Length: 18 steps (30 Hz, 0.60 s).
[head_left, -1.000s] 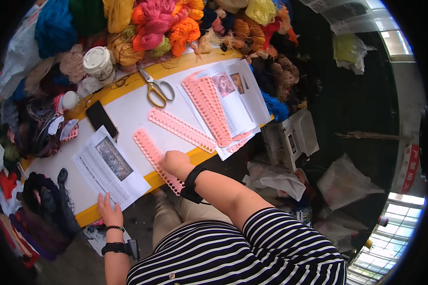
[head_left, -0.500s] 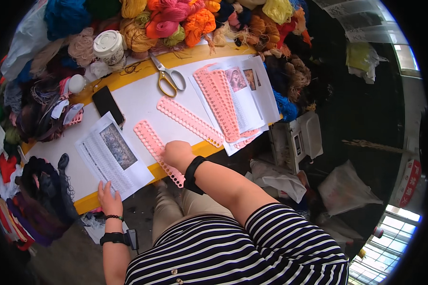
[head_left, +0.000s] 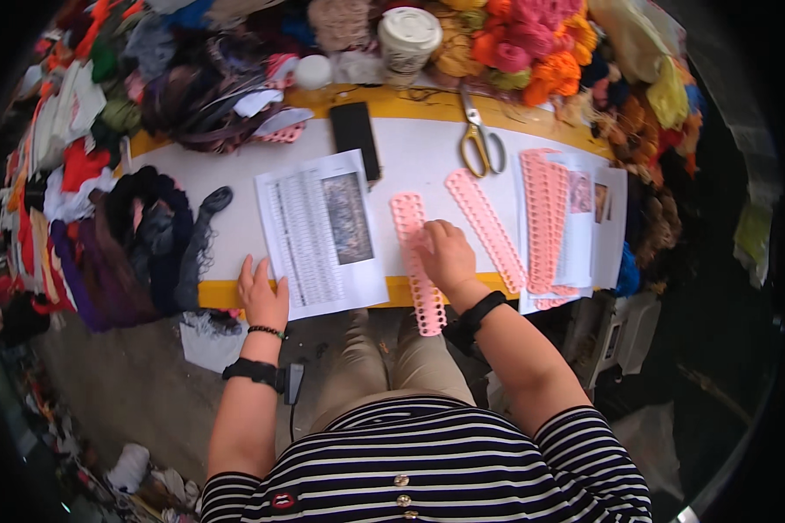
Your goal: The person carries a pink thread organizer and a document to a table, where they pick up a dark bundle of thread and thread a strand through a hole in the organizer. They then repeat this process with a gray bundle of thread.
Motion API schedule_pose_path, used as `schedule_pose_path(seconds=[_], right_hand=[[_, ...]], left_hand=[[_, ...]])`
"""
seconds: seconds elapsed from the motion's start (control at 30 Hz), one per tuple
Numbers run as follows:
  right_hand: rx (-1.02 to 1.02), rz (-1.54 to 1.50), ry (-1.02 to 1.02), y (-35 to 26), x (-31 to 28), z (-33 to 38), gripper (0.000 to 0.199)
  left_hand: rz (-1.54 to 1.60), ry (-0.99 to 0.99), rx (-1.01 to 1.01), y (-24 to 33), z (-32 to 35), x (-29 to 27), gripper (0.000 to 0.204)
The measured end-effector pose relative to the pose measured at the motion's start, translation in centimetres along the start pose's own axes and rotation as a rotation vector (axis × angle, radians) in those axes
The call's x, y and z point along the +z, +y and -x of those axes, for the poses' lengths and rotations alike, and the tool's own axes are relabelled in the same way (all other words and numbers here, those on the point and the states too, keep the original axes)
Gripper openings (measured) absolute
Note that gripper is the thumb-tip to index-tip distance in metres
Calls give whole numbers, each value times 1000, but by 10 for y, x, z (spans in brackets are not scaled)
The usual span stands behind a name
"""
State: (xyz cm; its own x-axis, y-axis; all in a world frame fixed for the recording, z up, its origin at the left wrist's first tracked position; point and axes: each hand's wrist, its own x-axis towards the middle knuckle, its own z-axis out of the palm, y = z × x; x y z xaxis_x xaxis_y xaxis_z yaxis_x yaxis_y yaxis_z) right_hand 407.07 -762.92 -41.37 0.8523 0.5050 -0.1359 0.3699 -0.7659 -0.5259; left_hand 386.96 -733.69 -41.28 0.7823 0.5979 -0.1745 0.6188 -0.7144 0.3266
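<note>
Perforated pink strip [head_left: 415, 266], one: lies right of the printed sheet [head_left: 323, 235], lower end overhanging the table [head_left: 227, 231], and is probably best steadied flat under light, even pressure. Right hand [head_left: 450, 259], one: sits right of the sheet, fingers narrow and bent onto the strip, pinch or mere touch impossible to tell; left hand [head_left: 264, 301], one: rests at the sheet's lower left corner, fingers moderately spread. Relative to the sheet: one phone [head_left: 355, 139] at its upper right corner; one second strip [head_left: 487, 231], farther right; one scissors pair [head_left: 473, 131], upper right; one overlapping strip stack [head_left: 545, 218], far right, count unclear.
</note>
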Motion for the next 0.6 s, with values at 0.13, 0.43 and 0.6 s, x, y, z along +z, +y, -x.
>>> schedule_pose_path(seconds=[0.13,0.43,0.6], right_hand=[[-119,28,111,5,16,-6,34],[-127,258,184,30,36,-11,37],[-134,316,194,29,45,-13,37]], left_hand=[[-44,110,-63,-23,-22,4,57],[-253,204,-52,-47,-40,22,61],[-235,228,-44,-47,-39,25,60]])
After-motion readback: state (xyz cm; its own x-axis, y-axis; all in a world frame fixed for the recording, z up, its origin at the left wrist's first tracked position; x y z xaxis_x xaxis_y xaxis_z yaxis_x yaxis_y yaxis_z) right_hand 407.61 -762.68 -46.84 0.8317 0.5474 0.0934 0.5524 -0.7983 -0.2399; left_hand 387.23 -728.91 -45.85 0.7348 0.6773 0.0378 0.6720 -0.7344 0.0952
